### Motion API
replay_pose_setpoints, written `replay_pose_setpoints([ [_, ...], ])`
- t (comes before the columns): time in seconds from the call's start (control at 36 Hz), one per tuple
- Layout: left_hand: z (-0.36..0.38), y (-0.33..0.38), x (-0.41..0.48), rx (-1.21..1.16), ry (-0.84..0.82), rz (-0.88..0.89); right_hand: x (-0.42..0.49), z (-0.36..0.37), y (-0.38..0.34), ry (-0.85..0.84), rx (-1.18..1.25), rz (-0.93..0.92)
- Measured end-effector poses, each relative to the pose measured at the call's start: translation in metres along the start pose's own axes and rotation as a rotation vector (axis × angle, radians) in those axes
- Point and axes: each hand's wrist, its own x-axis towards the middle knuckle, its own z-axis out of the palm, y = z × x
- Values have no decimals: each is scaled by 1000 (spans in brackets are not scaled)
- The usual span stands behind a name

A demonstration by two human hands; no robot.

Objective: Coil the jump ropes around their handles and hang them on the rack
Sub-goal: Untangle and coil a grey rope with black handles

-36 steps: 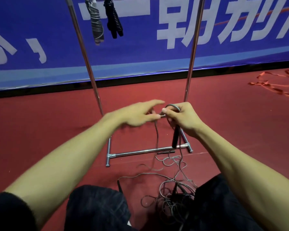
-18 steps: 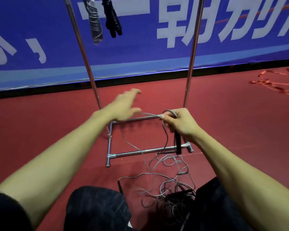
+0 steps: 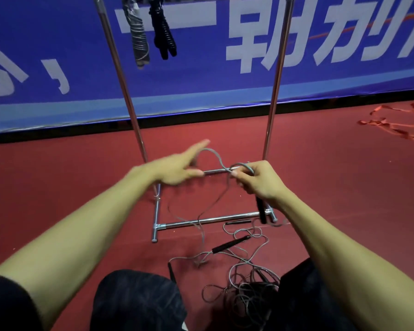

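A blue banner [image 3: 201, 87] with large white characters [image 3: 256, 32] fills the back of the scene, with a paler blue stripe [image 3: 58, 108] along its lower part and a thin orange-red line [image 3: 368, 27] slanting across its upper right. Directly below the banner runs a black strip [image 3: 58, 137], and from that strip a red floor [image 3: 344, 187] spreads toward the camera. Below the banner's right end, a crumpled red ribbon [image 3: 397, 125] lies loose on the floor.

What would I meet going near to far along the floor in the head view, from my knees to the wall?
Tangled rope pile, slanting black handle, rack's front base bar, rack's rear base bar, blue banner.
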Motion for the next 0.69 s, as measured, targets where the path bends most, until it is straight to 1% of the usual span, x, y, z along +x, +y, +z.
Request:
replay_pose_setpoints([
  [0.03, 12, 13, 4, -15, -42, 74, 3, 4, -4, -4, 46, -6],
  [0.06, 23, 22, 11, 24, -32, 131, 6, 7, -8, -13, 77, -17],
  [0.08, 33, 27, 18, 96, 21, 144, 8, 9, -11, -30, 86, -30],
  [0.17, 40, 38, 29, 389, 254, 19, 10, 9, -19, -65, 44, -61],
  [0.19, 38, 41, 29, 501, 287, 26, 10, 7, -19, -64, 40, -61],
  [0.25, 33, 42, 28, 672, 258, 73, 9, 3, -19, -69, 51, -57],
  [0.28, 30, 42, 26, 687, 222, 71, 8, 2, -19, -79, 54, -55],
  [0.36, 17, 35, 19, 652, 147, -65, 3, 1, -15, -103, 39, -41],
  [0.42, 3, 21, 14, 621, 175, -154, -1, -1, -8, -93, 7, -29],
  [0.44, -5, 10, 11, 566, 193, -205, -4, -4, -4, -85, -15, -20],
  [0.5, -15, -15, 4, 474, 189, -358, -8, -10, 5, -74, -65, 2],
  [0.53, -17, -26, 1, 470, 159, -457, -10, -12, 9, -68, -89, 11],
  [0.58, -12, -37, -2, 489, 40, -661, -10, -15, 14, -53, -129, 27],
  [0.61, -6, -35, -1, 491, -9, -722, -9, -15, 14, -42, -138, 27],
  [0.64, -1, -27, 2, 492, -32, -732, -7, -13, 13, -30, -129, 22],
  [0.69, 10, 3, 8, 476, -30, -639, -3, -7, 7, -21, -71, 8],
])
